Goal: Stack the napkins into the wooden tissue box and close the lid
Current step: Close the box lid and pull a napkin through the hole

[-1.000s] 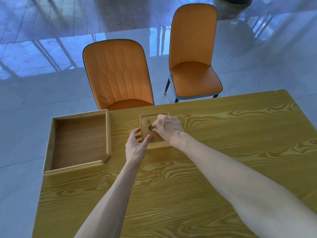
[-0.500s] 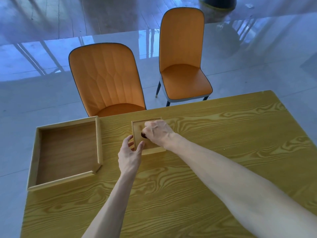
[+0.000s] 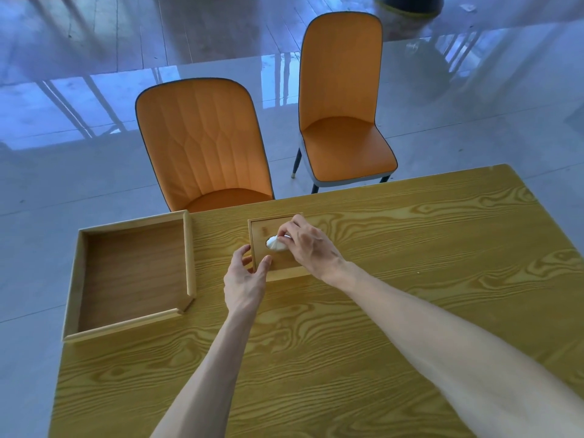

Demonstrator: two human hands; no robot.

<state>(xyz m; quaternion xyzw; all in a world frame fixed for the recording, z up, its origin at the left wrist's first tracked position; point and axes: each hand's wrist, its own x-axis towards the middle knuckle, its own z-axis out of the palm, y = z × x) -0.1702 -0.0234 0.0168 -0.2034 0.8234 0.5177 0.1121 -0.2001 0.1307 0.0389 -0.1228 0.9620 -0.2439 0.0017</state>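
At the far middle of the wood-grain surface (image 3: 347, 358) we see the wooden tissue box (image 3: 275, 263) with its lid (image 3: 262, 235) already seated on top, and both hands at work on it. Our left hand (image 3: 245, 281) curls around the box's near-left corner, thumb on top and fingers (image 3: 241, 251) against the side wall; we judge that this bracing is there to keep the light box from sliding or lifting while the other hand pulls. Our right hand (image 3: 308, 245) is closed in a pinch on a tuft of white napkin (image 3: 275, 243) that pokes up through the oval opening in the lid. The rest of the napkins are hidden inside, so we cannot tell how neatly they are stacked. We read this as the finishing touch: drawing the top napkin through the slot so it stands ready for use. To the left, well apart from the box, a shallow wooden tray (image 3: 189, 248) sits with nothing in it, which fits the napkins having gone into the box. Two orange chairs (image 3: 202, 140) stand beyond the far edge.
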